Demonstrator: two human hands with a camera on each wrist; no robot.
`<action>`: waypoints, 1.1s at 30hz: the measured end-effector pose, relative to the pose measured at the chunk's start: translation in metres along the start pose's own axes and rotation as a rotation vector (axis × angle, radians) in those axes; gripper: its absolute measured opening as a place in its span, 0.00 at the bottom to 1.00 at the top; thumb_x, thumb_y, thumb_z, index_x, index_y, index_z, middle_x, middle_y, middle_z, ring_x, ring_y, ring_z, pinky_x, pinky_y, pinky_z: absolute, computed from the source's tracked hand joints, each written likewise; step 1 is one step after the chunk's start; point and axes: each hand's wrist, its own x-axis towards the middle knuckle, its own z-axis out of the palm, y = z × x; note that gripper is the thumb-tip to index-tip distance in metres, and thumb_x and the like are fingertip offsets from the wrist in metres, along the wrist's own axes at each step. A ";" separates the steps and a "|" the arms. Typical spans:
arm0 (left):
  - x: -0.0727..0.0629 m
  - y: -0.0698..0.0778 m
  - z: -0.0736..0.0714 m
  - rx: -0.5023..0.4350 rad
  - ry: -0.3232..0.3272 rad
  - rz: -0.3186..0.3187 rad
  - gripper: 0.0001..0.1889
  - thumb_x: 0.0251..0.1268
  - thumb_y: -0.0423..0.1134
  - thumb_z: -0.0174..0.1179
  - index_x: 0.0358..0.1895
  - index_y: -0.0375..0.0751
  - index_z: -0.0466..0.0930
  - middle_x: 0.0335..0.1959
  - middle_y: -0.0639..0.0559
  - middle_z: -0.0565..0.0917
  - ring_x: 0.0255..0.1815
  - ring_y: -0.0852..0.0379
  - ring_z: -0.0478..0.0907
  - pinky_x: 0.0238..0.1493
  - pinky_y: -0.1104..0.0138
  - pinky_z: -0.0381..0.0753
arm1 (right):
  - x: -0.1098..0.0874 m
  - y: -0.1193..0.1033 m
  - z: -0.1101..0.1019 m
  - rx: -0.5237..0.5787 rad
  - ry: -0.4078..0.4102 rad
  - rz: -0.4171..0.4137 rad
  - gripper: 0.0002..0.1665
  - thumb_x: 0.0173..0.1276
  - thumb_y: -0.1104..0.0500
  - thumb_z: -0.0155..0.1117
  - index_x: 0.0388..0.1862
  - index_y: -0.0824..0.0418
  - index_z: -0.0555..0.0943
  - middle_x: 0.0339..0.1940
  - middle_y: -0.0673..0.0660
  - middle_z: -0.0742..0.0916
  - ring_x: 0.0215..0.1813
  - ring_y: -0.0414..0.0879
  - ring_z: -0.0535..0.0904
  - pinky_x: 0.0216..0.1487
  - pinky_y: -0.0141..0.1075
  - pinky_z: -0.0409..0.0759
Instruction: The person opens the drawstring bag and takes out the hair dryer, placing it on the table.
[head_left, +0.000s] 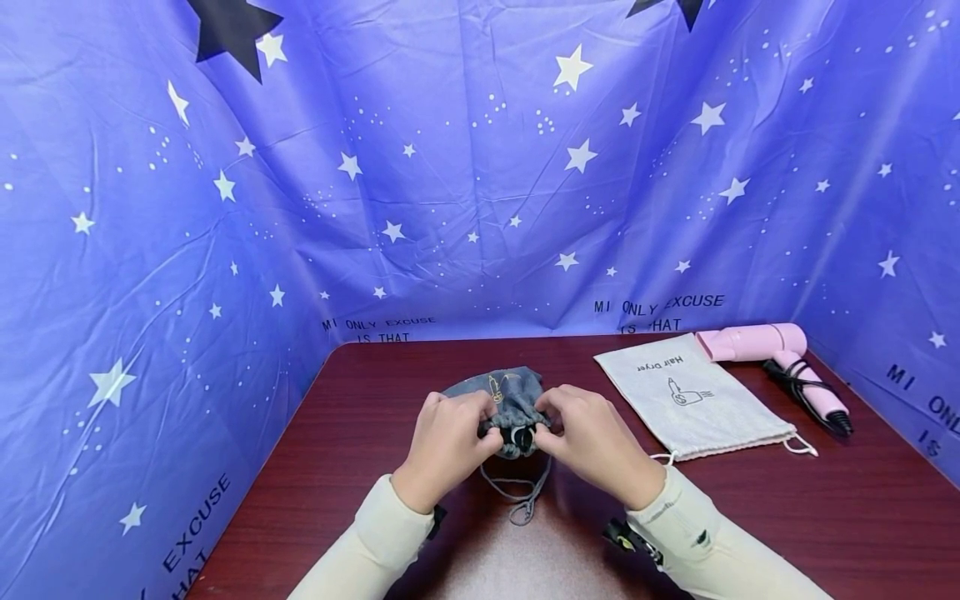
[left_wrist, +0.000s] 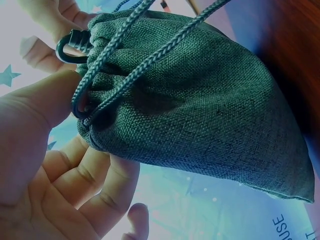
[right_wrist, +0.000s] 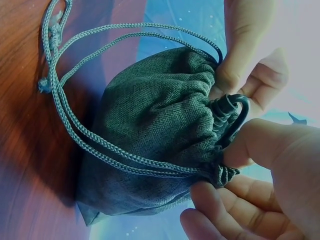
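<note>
A dark grey drawstring pouch (head_left: 525,387) with a small gold dryer-like drawing lies at the middle of the table, its gathered mouth towards me. My left hand (head_left: 448,437) pinches the left side of the mouth's rim between thumb and fingers. On the opposite side, my right hand (head_left: 596,442) pinches the rim likewise. From the mouth pokes a black cord loop with a ribbed sleeve (right_wrist: 226,106); whatever else the pouch holds is hidden. The pouch's grey drawstring (head_left: 525,504) trails onto the table in front, knotted at its end.
To the right lies a flat white drawstring bag (head_left: 693,408) printed "Hair Dryer". A pink hair dryer (head_left: 750,342) with its black cord wrapped round the handle rests beyond it, nozzle touching the bag's corner. A blue starred curtain (head_left: 480,167) encloses the dark red table (head_left: 360,400).
</note>
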 end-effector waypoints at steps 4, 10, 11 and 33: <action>0.000 -0.001 0.000 0.002 0.006 0.002 0.09 0.47 0.41 0.72 0.31 0.52 0.80 0.23 0.66 0.82 0.20 0.67 0.73 0.33 0.65 0.65 | 0.000 0.001 0.000 0.001 0.004 -0.001 0.12 0.52 0.61 0.77 0.37 0.57 0.86 0.29 0.46 0.84 0.30 0.39 0.82 0.32 0.31 0.79; 0.000 -0.002 0.000 0.003 0.010 0.000 0.09 0.47 0.41 0.72 0.31 0.52 0.81 0.23 0.66 0.83 0.20 0.66 0.75 0.33 0.65 0.65 | 0.000 0.001 0.000 0.004 0.005 0.003 0.12 0.52 0.61 0.77 0.37 0.58 0.86 0.29 0.47 0.85 0.30 0.40 0.83 0.32 0.32 0.80; 0.000 -0.002 0.000 0.004 0.009 -0.002 0.09 0.47 0.41 0.72 0.31 0.51 0.81 0.23 0.66 0.84 0.20 0.66 0.75 0.33 0.65 0.65 | 0.000 0.001 0.000 0.002 0.005 0.003 0.12 0.52 0.61 0.77 0.37 0.58 0.86 0.29 0.47 0.85 0.30 0.40 0.83 0.32 0.31 0.80; 0.001 -0.005 -0.002 -0.005 -0.005 -0.028 0.09 0.46 0.42 0.72 0.31 0.53 0.81 0.23 0.68 0.82 0.21 0.69 0.73 0.33 0.65 0.64 | 0.002 0.007 -0.001 -0.019 0.002 0.021 0.11 0.52 0.60 0.76 0.35 0.56 0.86 0.30 0.46 0.86 0.31 0.36 0.83 0.34 0.31 0.82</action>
